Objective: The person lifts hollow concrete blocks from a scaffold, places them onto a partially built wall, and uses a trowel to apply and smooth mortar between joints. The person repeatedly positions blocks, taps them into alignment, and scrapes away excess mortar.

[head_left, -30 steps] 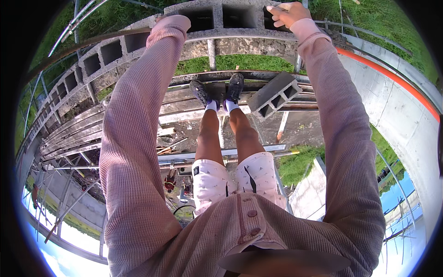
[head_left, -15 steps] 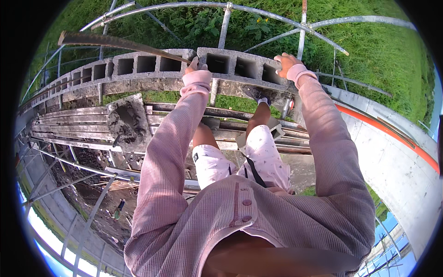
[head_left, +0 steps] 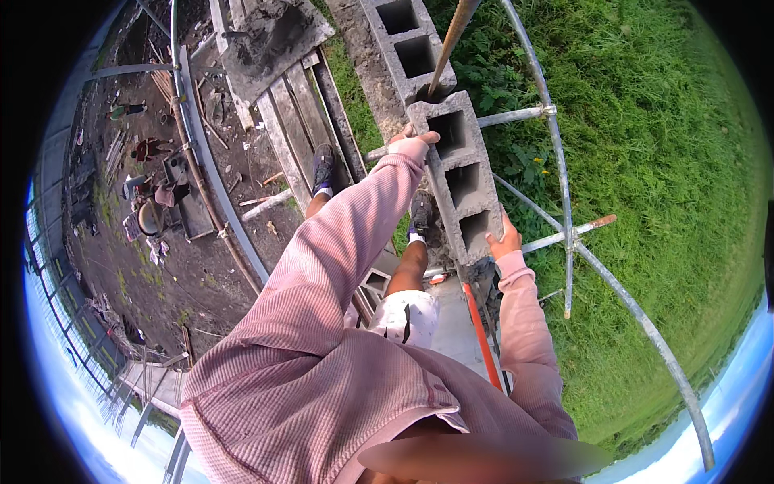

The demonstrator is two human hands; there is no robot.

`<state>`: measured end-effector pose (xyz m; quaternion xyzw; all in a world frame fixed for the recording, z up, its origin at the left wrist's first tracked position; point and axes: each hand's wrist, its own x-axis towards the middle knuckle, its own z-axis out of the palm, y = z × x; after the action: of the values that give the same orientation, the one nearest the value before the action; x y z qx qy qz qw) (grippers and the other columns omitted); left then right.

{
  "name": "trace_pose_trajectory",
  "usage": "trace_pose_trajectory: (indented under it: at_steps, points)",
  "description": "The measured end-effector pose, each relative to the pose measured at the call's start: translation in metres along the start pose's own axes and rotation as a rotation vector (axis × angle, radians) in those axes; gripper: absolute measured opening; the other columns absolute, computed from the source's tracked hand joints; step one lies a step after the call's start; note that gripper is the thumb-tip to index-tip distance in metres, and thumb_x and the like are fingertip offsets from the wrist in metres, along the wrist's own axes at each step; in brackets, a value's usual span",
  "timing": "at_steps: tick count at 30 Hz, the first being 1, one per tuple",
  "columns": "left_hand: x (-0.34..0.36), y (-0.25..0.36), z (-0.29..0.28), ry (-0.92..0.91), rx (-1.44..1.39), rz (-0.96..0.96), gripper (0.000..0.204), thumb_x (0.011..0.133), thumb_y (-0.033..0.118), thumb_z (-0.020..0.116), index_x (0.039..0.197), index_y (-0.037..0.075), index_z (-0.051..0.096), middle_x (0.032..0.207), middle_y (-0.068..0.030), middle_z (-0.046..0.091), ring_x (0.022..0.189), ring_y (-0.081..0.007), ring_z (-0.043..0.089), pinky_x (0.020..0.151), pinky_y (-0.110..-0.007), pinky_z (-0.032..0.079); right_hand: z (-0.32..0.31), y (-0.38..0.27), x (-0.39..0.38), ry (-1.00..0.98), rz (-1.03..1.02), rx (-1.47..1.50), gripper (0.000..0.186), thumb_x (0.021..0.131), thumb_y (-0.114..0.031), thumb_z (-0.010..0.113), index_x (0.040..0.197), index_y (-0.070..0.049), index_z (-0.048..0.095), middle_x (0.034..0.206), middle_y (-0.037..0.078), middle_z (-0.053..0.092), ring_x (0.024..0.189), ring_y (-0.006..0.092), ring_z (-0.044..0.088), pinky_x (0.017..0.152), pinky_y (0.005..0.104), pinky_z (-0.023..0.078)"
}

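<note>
A grey hollow concrete block with three open cells sits on the narrow wall, angled toward me. My left hand grips its far-left corner, fingers curled on the edge. My right hand grips the near end on the right, thumb at the corner. Just beyond it another hollow block continues the course, and a rusty reinforcing bar rises beside the joint. One of my shoes is on the ledge left of the block, the other on the planks.
A mortar board holds wet mortar. Metal scaffold tubes run along the grassy drop on the right. Far below left, a few people work on dirt among lumber. An orange pipe lies along the concrete below me.
My view has swung round, so the block row now runs away from me instead of across. Both hands stay on the end block; my right foot has stepped onto the ledge beside it.
</note>
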<state>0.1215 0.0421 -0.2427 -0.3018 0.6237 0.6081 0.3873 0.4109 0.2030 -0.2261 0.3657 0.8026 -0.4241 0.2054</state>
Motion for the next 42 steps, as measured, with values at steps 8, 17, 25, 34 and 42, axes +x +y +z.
trace_pose_trajectory:
  at_steps: [8,17,25,34,42]
  points:
    - [0.017,-0.009,-0.005,0.069,0.088,0.056,0.075,0.070,0.018,0.092,0.134,-0.002,0.056,0.116,-0.0120,0.068,0.098,-0.0202,0.065,0.092,-0.032,0.051,0.002,0.010,0.009,-0.002,-0.126,0.184,0.076,0.079,0.005,0.072,0.151,-0.002,0.046,0.140,0.019,0.062,0.130,0.0279,0.059,0.113,0.0355,0.040]
    - [0.041,-0.019,-0.017,-0.135,0.219,0.014,0.089,0.072,0.033,0.092,0.149,0.010,0.053,0.096,-0.0086,0.071,0.073,-0.0155,0.064,0.065,-0.034,0.056,0.001,0.005,0.008,0.072,-0.060,0.000,0.071,0.079,-0.005,0.077,0.145,-0.008,0.054,0.126,0.021,0.069,0.118,0.0365,0.066,0.105,0.0400,0.048]
    - [0.013,-0.002,-0.020,-0.150,0.404,-0.013,0.109,0.069,0.057,0.088,0.150,-0.002,0.046,0.125,-0.0168,0.066,0.107,-0.0210,0.066,0.095,-0.031,0.051,0.006,0.002,0.009,0.062,0.016,-0.068,0.058,0.078,-0.008,0.080,0.133,-0.006,0.061,0.114,0.020,0.073,0.108,0.0395,0.069,0.094,0.0428,0.053]
    - [0.015,-0.009,-0.015,-0.101,0.172,0.010,0.076,0.076,0.029,0.089,0.141,0.002,0.060,0.107,-0.0057,0.073,0.091,-0.0126,0.064,0.087,-0.029,0.052,-0.008,0.002,0.012,-0.112,-0.045,0.290,0.067,0.078,0.002,0.074,0.142,0.002,0.052,0.127,0.014,0.068,0.117,0.0225,0.063,0.105,0.0349,0.045]
    - [-0.002,0.002,-0.015,0.005,0.218,0.100,0.091,0.073,0.035,0.090,0.146,-0.004,0.051,0.104,-0.0132,0.072,0.087,-0.0175,0.067,0.081,-0.030,0.055,-0.008,-0.001,0.008,-0.089,-0.197,0.333,0.070,0.077,0.006,0.069,0.144,0.003,0.050,0.128,0.015,0.067,0.119,0.0219,0.062,0.108,0.0338,0.043]
